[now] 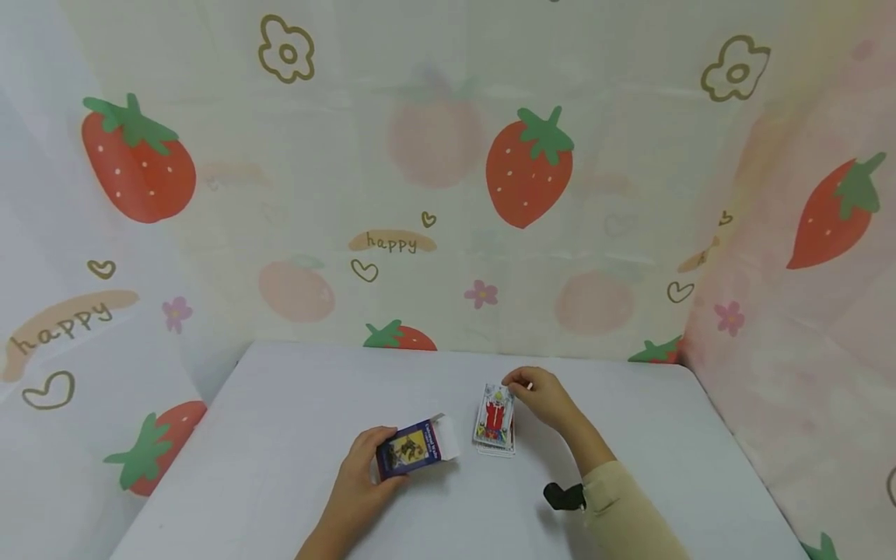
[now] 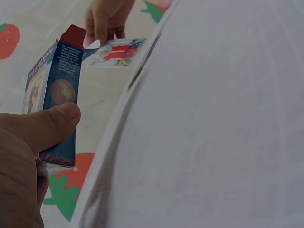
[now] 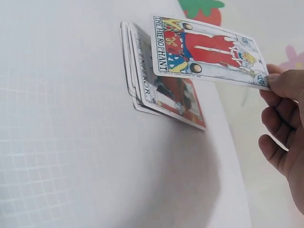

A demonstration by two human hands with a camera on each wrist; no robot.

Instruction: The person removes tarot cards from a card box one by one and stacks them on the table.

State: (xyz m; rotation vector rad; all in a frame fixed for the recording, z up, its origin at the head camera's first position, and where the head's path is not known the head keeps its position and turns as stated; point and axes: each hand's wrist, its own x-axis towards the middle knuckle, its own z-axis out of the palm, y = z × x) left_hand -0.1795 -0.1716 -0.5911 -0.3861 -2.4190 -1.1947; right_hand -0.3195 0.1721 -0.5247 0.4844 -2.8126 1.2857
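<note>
My left hand (image 1: 369,472) grips a dark blue tarot card box (image 1: 407,449), its thumb along the narrow printed side (image 2: 64,90). The box's white flap end is open and faces the cards. Between thumb and index finger, my right hand (image 1: 547,395) pinches one tarot card (image 3: 211,52) by its corner edge, a figure in red labelled "The Hierophant". That card hangs over a small stack of tarot cards (image 3: 142,71), overlapping most of it in the head view. The stack's top card, partly covered, also shows red. Its edges are slightly uneven.
The stack lies on a white-covered table (image 1: 280,420). Behind and at both sides hang curtains (image 1: 315,155) printed with strawberries, flowers and "happy". A black strap-like piece (image 1: 564,496) sticks out beside the right sleeve (image 1: 626,509).
</note>
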